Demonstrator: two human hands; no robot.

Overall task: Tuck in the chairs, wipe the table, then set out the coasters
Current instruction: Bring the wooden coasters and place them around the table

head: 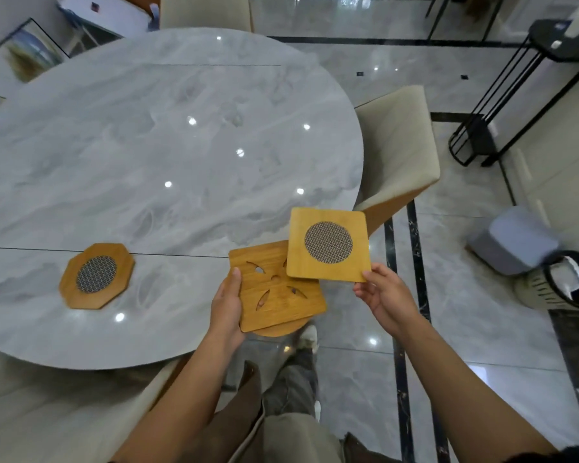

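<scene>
Floor: glossy grey marble with black inlay lines. 2 o'clock: black metal rack standing on the floor. 3 o'clock: grey stool. Just beside it, toward 4 o'clock: slatted bin, black rim, white liner. 10 o'clock: framed picture. 11 o'clock: white box, partly cut off.

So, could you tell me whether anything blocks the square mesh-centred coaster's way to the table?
Nothing visible does: the square wooden coaster with a mesh centre, pinched in the right hand, has bare grey marble tabletop beside it.
</scene>
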